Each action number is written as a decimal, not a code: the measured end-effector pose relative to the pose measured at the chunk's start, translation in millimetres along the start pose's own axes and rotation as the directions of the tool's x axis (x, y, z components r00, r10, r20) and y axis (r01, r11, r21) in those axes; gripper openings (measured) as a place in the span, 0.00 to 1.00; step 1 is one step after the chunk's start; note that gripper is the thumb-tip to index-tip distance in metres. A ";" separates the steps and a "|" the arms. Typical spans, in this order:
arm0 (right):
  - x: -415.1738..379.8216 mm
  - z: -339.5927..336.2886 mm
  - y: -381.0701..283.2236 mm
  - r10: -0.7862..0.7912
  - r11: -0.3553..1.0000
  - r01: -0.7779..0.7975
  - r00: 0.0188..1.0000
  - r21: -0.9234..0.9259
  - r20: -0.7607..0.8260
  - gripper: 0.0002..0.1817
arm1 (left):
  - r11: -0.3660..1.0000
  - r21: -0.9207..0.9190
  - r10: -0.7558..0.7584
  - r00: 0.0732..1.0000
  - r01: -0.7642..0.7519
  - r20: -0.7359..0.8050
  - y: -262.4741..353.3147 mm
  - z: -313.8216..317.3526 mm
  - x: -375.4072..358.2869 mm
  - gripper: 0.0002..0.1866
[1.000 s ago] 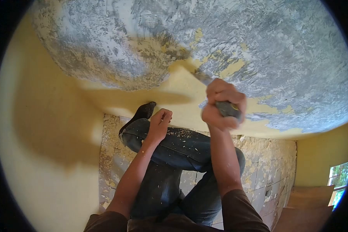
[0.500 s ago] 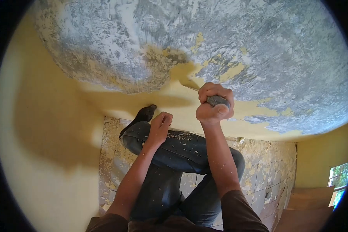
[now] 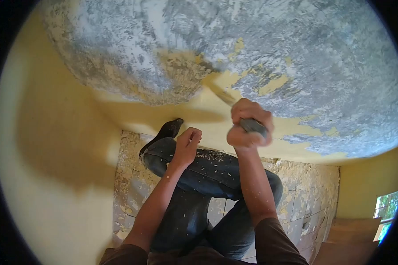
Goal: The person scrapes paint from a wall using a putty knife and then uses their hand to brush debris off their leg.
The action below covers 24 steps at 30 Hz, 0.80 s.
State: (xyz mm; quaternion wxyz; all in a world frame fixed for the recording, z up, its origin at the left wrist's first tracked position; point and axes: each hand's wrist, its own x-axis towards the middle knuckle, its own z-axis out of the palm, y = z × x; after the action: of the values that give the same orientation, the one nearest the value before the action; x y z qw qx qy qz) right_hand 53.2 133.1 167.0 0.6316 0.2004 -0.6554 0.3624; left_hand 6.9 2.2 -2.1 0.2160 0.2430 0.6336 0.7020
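My right hand (image 3: 250, 123) is closed around the dark grey handle of a paint scraper (image 3: 222, 94). The blade points up and left, with its tip at the wall (image 3: 132, 48), beside a strip of yellow paint (image 3: 210, 104). Above that strip, much of the wall shows rough grey and white where the yellow coat is off. Slight motion blur softens the right hand. My left hand (image 3: 188, 143) rests on my bent leg (image 3: 212, 172), fingers curled in, with nothing visible in them.
Pale flakes litter the tiled floor (image 3: 311, 194) and my dark trousers. A yellow side wall (image 3: 62, 145) rises at the left. My dark-covered foot (image 3: 170, 129) is close to the wall base. Brown boards (image 3: 353, 230) lie at lower right, below a window (image 3: 388, 205).
The scraper has turned, and more of its blade's face shows now. My right hand has shifted slightly right and down in view. My left hand stays on the leg.
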 end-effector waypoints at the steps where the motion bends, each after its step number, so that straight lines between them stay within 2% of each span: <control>1: 10.3 3.8 -10.2 0.008 1.000 -0.008 1.000 0.007 0.004 0.29 | 1.000 -0.001 -0.007 1.000 0.007 -0.009 1.4 -1.0 -0.7 0.12; 3: 34.9 7.2 -31.1 -0.018 1.000 0.020 0.997 0.023 -0.074 0.36 | 0.998 0.046 -0.047 0.999 0.047 0.014 4.3 -0.5 2.8 0.12; 4: 42.3 3.8 -37.3 -0.016 1.000 0.017 0.997 0.015 -0.071 0.36 | 0.998 0.042 -0.051 0.998 0.050 0.020 3.0 0.7 3.2 0.12; 7: 56.1 -8.6 -46.7 -0.021 0.996 0.015 0.998 -0.093 -0.065 0.32 | 0.995 -0.029 -0.096 0.995 0.097 0.025 2.0 2.1 5.9 0.13; 9: 58.9 -11.0 -49.5 0.086 0.996 -0.091 0.975 -0.016 -0.203 0.23 | 0.996 0.037 -0.080 0.996 0.078 0.040 3.1 1.4 6.2 0.13; 10: 61.8 -7.4 -54.6 0.131 0.982 -0.161 0.958 -0.102 -0.255 0.21 | 0.996 0.036 -0.079 0.996 0.078 0.036 4.0 1.0 6.2 0.13; 11: 61.6 -8.7 -55.0 0.132 0.982 -0.161 0.959 -0.099 -0.252 0.21 | 0.997 0.033 -0.078 0.997 0.077 0.030 4.8 1.2 5.8 0.14; 13: 61.3 -15.7 -53.8 0.252 0.965 -0.259 0.955 -0.026 -0.157 0.23 | 0.997 0.026 -0.074 0.997 0.073 0.024 5.8 2.2 5.7 0.14; 14: 60.5 -18.7 -50.3 0.251 0.966 -0.258 0.956 -0.026 -0.155 0.23 | 0.997 0.017 -0.080 0.996 0.080 0.031 5.8 2.0 5.9 0.14; 16: 59.4 -21.7 -43.2 0.156 0.980 -0.150 0.987 0.134 -0.030 0.25 | 0.996 0.007 -0.088 0.995 0.088 0.038 5.7 2.2 5.8 0.15; 19: 65.0 -17.6 -63.4 0.233 0.966 -0.216 0.966 0.139 -0.113 0.28 | 0.996 0.006 -0.091 0.995 0.090 0.047 4.4 1.2 6.2 0.15; 20: 65.5 -20.7 -69.6 0.239 0.951 -0.212 0.966 0.224 -0.101 0.26 | 0.996 0.006 -0.085 0.995 0.085 0.049 3.0 1.1 6.7 0.15; 21: 64.8 -21.7 -68.3 0.240 0.951 -0.213 0.965 0.224 -0.102 0.26 | 0.997 0.005 -0.079 0.996 0.079 0.053 4.3 1.3 7.3 0.15; 23: 61.1 -24.9 -61.2 0.028 0.999 -0.027 0.997 -0.020 0.069 0.26 | 0.995 0.002 -0.098 0.994 0.098 0.053 7.1 1.7 7.4 0.15; 24: 50.7 -25.5 -45.7 -0.027 0.873 0.115 0.982 -0.474 0.188 0.24 | 0.993 -0.002 -0.116 0.992 0.116 0.056 9.1 3.4 6.1 0.15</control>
State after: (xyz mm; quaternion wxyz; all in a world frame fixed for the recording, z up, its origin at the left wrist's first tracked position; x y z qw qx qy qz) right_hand 97.3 131.6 225.0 0.6143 0.0917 -0.7703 0.1447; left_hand 4.2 7.6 7.7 0.2745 0.2247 0.6385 0.6830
